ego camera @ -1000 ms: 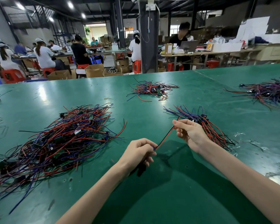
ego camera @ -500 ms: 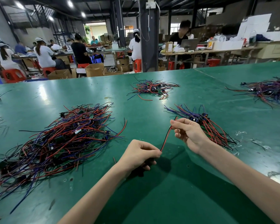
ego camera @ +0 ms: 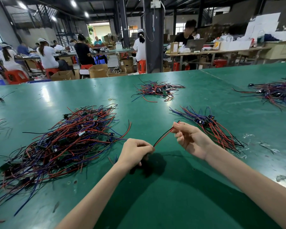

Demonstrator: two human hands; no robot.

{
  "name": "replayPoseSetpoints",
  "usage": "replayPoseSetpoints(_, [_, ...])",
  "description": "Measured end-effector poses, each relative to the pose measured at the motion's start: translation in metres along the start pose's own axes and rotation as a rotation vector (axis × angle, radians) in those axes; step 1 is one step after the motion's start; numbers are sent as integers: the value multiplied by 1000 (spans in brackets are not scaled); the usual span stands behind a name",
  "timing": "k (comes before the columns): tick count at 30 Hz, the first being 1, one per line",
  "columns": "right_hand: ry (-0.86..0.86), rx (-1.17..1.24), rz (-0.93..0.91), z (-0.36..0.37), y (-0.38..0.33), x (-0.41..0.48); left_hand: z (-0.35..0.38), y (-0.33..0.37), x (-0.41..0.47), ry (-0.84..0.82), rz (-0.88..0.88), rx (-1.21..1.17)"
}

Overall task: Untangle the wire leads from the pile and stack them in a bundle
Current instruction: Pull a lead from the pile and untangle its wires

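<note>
On the table (ego camera: 155, 204), the big tangled pile (ego camera: 61, 142) sprawls to the left and the stacked bundle (ego camera: 210, 129) lies to the right, well apart. Between them, nearer the front, a wire lead (ego camera: 163, 137) spans above the tabletop. Its lower end is pinched in the left hand (ego camera: 135, 151) and its higher end in the right hand (ego camera: 190, 139), just beside the bundle. Farther back sits a smaller pile (ego camera: 157, 90); another pile (ego camera: 277, 91) lies far right. Behind the table, workers (ego camera: 47, 55) sit at benches (ego camera: 205, 52).

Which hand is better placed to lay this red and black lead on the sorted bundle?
The right hand. It pinches one end of the red-and-black wire lead and sits beside the fanned bundle of red, black and blue leads; the left hand holds the other end, nearer the tangled pile.
</note>
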State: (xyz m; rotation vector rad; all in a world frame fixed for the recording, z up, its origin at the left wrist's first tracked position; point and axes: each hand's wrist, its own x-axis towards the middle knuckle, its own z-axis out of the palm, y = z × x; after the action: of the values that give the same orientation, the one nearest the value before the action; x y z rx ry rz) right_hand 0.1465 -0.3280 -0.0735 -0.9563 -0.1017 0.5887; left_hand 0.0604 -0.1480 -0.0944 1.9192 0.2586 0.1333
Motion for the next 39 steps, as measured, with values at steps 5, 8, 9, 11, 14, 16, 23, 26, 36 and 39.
replayPoseSetpoints(5, [181,-169,-170,-13,-2,7,4,2,-5,-139,3,-169])
replayPoseSetpoints(8, [204,-370,-277,-19,6,13,7,4,-7,-195,83,-227])
replayPoseSetpoints(9, [206,-433,-302,-20,9,15,8,4,-8,-191,99,-231])
replayPoseSetpoints(11, [206,-538,-332,-22,15,19,10,4,-9,-167,122,-231])
replayPoseSetpoints(14, [192,-621,-345,-24,20,26,11,4,-10,-127,176,-212])
replayPoseSetpoints(16, [165,-630,-339,-25,21,30,11,4,-9,-117,230,-203])
replayPoseSetpoints(23, [111,-668,-317,-27,23,37,17,4,-11,-266,284,-200])
replayPoseSetpoints(26, [131,-666,-333,-27,24,41,20,3,-10,-258,272,-169])
replayPoseSetpoints(36, [117,-677,-355,-28,25,42,14,-6,0,-165,183,-150])
replayPoseSetpoints(39, [115,-666,-357,-28,25,42,14,-8,1,-164,159,-170])
